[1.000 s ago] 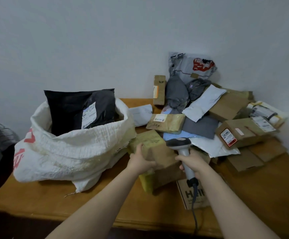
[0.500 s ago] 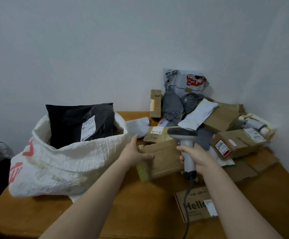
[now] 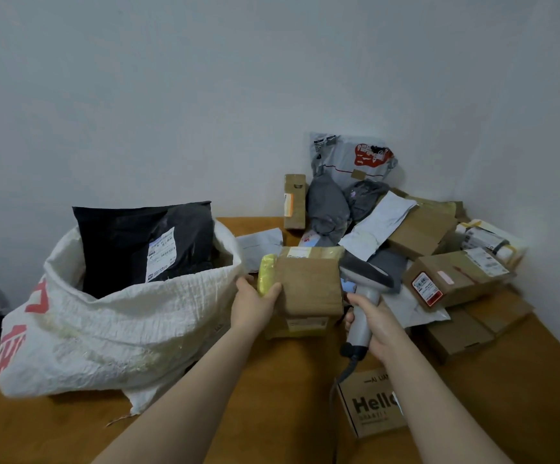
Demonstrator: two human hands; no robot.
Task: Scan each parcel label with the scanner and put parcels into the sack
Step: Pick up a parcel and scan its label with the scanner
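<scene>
My left hand (image 3: 255, 304) grips the left end of a brown cardboard parcel (image 3: 308, 289) with yellowish tape, held above the table right of the sack. A pale label shows on the parcel's lower front face. My right hand (image 3: 374, 324) holds the grey scanner (image 3: 365, 286) by its handle, its head just right of the parcel. The white woven sack (image 3: 104, 329) stands open on the left, a black mailer bag (image 3: 144, 242) with a white label sticking out of it.
A heap of cardboard boxes (image 3: 452, 279) and grey and white mailer bags (image 3: 352, 159) fills the back right corner against the wall. A small box printed "Hello" (image 3: 372, 406) lies near the front under my right arm. The wooden table (image 3: 271, 396) carries everything.
The left hand lifted the brown parcel off the pile and turned it upright beside the sack mouth. The scanner rose with the right hand and stays close on the parcel's right.
</scene>
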